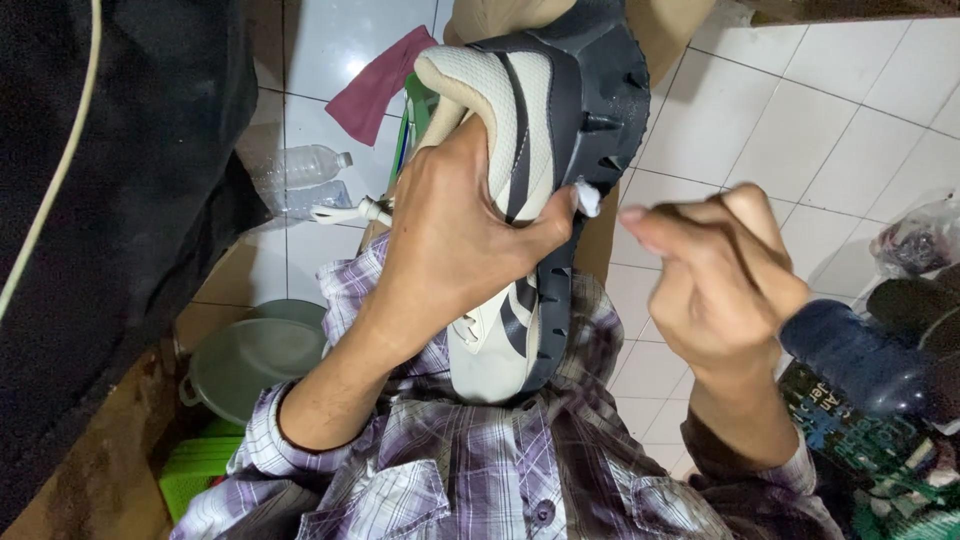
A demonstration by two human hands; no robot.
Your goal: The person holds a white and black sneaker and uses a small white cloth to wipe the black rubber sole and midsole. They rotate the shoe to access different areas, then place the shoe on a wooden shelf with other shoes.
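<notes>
White floor tiles with dark grout form the background, seen from a head camera looking down over a purple plaid shirt. At 9 o'clock a dark cloth mass fills the edge, crossed by a pale cord. Below it, toward 7 o'clock, a grey-green basin sits above a bright green crate. Toward 11 o'clock lie a clear plastic bottle and a maroon rag on the tiles.

Centre: the left hand grips a cream sneaker with black stripes and a black lugged sole, fingers wrapped over the upper and thumb pressed along the sole edge. The shoe is held upright in the air, one end toward 12 o'clock and the other resting against the shirt at 6 o'clock. A small white wad shows just beside the thumb tip, against the sole.

At 3 o'clock the right hand, motion-blurred, is curled with fingers drawn together, forefinger extended toward the wad; whether it pinches anything cannot be told. Toward 4 o'clock a dark blue bottle-like object lies on printed packaging, with a clear plastic bag at the far edge.
</notes>
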